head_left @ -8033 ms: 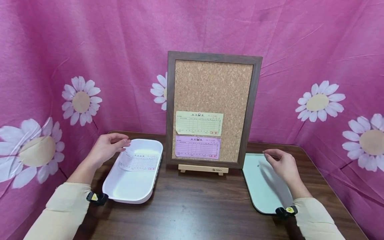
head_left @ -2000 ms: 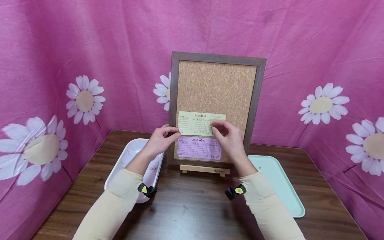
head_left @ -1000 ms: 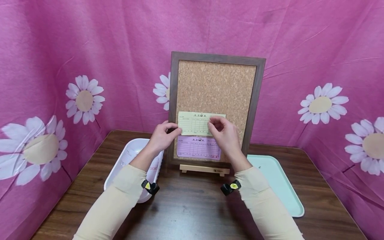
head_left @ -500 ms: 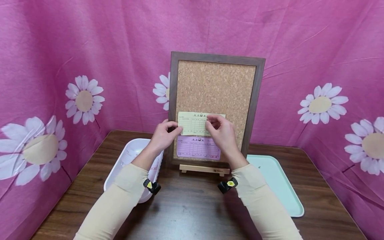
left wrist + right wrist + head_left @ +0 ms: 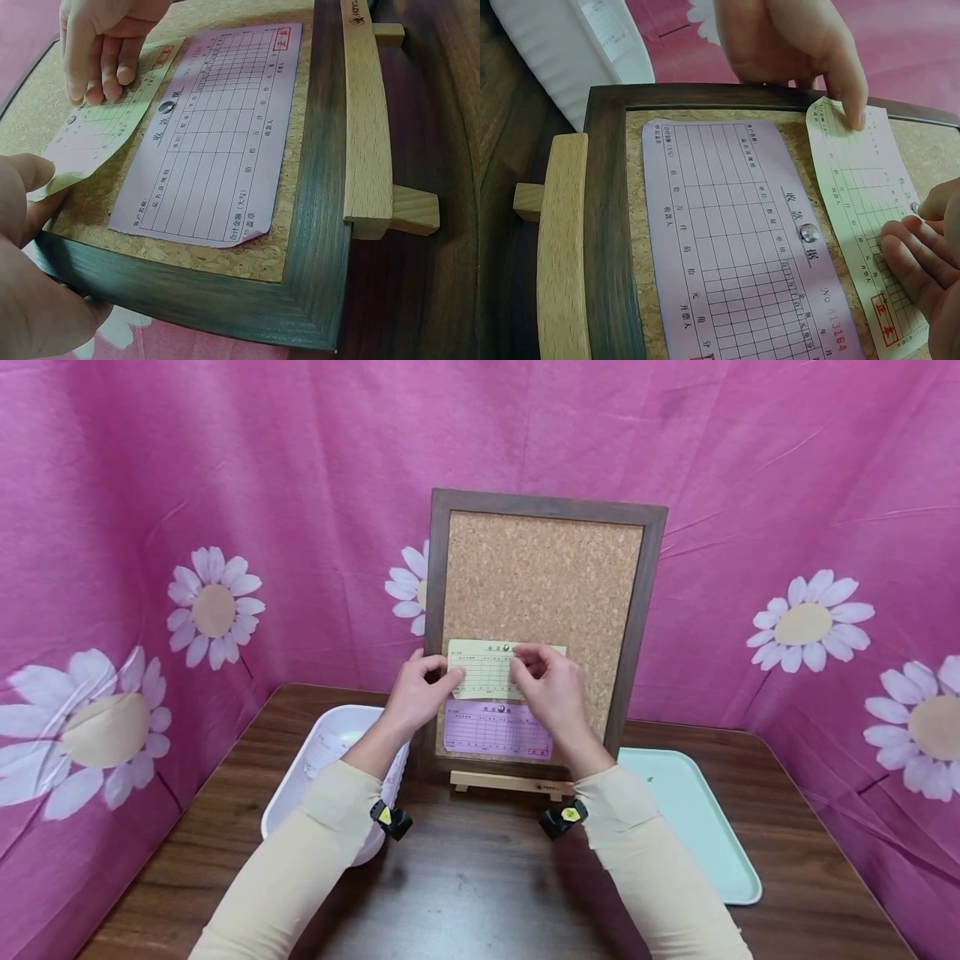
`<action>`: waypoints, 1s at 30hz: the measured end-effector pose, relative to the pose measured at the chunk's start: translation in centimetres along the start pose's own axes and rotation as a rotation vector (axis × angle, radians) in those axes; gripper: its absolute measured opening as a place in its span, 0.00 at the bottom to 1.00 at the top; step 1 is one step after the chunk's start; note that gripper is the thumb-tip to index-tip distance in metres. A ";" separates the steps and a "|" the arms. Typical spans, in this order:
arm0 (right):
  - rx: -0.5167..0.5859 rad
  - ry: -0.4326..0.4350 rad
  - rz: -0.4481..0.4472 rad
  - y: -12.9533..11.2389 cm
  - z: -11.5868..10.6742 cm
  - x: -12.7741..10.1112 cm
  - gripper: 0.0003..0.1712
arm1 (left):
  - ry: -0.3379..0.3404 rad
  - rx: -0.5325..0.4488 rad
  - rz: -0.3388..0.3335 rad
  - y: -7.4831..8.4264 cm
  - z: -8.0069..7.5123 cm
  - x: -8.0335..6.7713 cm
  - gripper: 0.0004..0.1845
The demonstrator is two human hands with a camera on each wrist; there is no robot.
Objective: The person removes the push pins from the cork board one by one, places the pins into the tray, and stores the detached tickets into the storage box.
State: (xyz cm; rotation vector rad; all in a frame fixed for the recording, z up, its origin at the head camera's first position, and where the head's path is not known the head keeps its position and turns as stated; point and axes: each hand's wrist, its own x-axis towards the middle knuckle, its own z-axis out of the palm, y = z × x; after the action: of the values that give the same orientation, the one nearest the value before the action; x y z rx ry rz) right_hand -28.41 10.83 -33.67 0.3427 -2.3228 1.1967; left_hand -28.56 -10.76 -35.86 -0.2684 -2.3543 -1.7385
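Note:
A framed cork board [image 5: 540,581] carries a pale green receipt [image 5: 474,673] above a purple receipt [image 5: 491,733], each under a silver pushpin. My left hand [image 5: 420,697] grips the board's left edge, its thumb on the green receipt's lower left corner and the other fingers behind the frame. My right hand [image 5: 557,697] is over the right half of the green receipt, thumb and index fingertips right beside its pushpin [image 5: 916,208]. In the right wrist view the remaining fingers rest loosely over the paper. The purple receipt's pushpin [image 5: 809,233] stands apart from both hands.
A small wooden easel foot [image 5: 510,783] supports the board on the dark wood table [image 5: 465,877]. At left, a white tray [image 5: 281,789] with a printed slip inside is partly hidden by my left arm. A mint tray [image 5: 701,810] at right holds a tiny dark item [image 5: 650,779].
From the two trays, both hands have come to the board. Over the last second my right hand has slid left towards the upper pushpin, and my left hand slightly up and inwards.

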 end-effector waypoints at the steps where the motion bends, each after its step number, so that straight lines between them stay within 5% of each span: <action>1: -0.003 0.004 0.000 0.0 0.0 0.0 0.12 | 0.005 -0.005 0.001 0.0 0.1 0.0 0.12; 30: -0.001 0.122 0.022 -1.3 1.8 0.8 0.08 | 0.041 0.001 0.017 0.8 0.7 0.4 0.14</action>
State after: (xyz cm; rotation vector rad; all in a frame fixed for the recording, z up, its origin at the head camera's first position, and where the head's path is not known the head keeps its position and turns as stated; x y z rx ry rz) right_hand -29.09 8.59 -33.18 0.2376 -2.2278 1.1934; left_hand -28.80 -9.84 -35.26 -0.2498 -2.3179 -1.7182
